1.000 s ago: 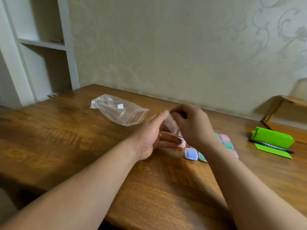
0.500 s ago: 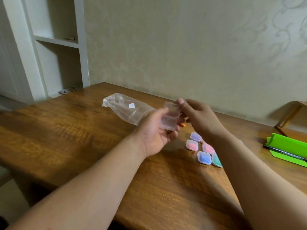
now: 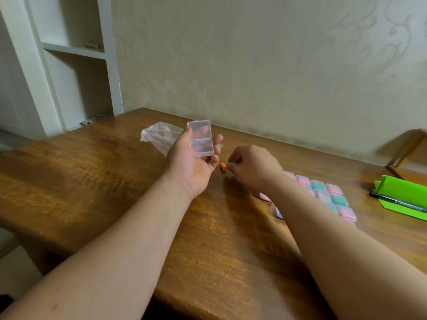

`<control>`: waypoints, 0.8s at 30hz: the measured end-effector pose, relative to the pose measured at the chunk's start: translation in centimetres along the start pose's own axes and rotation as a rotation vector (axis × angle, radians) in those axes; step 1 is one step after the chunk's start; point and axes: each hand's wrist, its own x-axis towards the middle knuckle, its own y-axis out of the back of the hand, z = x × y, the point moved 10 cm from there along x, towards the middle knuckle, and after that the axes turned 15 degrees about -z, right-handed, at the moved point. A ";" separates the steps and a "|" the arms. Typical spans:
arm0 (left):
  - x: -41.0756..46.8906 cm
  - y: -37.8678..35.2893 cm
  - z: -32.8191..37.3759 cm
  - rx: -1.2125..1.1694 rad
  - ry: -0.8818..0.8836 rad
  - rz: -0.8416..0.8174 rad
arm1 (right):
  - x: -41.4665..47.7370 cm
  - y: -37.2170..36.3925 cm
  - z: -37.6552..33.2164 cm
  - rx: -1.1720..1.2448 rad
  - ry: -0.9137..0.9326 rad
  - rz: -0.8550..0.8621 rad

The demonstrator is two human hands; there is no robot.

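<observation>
My left hand (image 3: 194, 167) is raised palm-up above the wooden table (image 3: 97, 181) and grips a small clear plastic box (image 3: 200, 140). The box's hinged lid stands open. My right hand (image 3: 253, 168) is low over the table just right of it, with curled fingers. Its thumb and forefinger tips meet the right end of a small orange plug (image 3: 223, 166) lying on the wood. Behind my left hand lies a crumpled clear zip bag (image 3: 158, 136).
Several small closed boxes with pink, teal and blue contents (image 3: 323, 192) are grouped on the table behind my right forearm. A green folded card with a black pen (image 3: 402, 199) lies at the right edge. White shelves (image 3: 76, 65) stand far left, beside a wall.
The clear box, worked by both hands before, now has its lid open and sits in my left hand alone. My right hand has dropped to the orange plug on the table.
</observation>
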 end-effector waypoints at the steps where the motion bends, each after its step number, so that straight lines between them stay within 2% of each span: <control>1: 0.0 0.0 -0.1 0.017 0.004 0.002 | 0.3 -0.2 -0.3 -0.007 -0.024 -0.010; 9: 0.0 -0.5 -0.9 0.074 0.030 -0.020 | 1.7 -1.5 -1.3 -0.029 -0.138 -0.045; 14: 0.1 -0.7 -2.0 0.090 0.093 -0.030 | -0.3 1.3 1.4 0.075 -0.146 0.099; 18: 0.1 -1.0 -3.8 0.120 0.184 -0.043 | -4.0 4.5 3.5 0.395 -0.012 0.286; 20: 0.2 -1.2 -4.4 0.144 0.214 -0.050 | -5.6 5.3 3.1 0.519 0.080 0.322; 24: 0.4 -1.6 -5.3 0.142 0.242 -0.089 | -6.5 5.2 0.1 0.450 0.245 0.248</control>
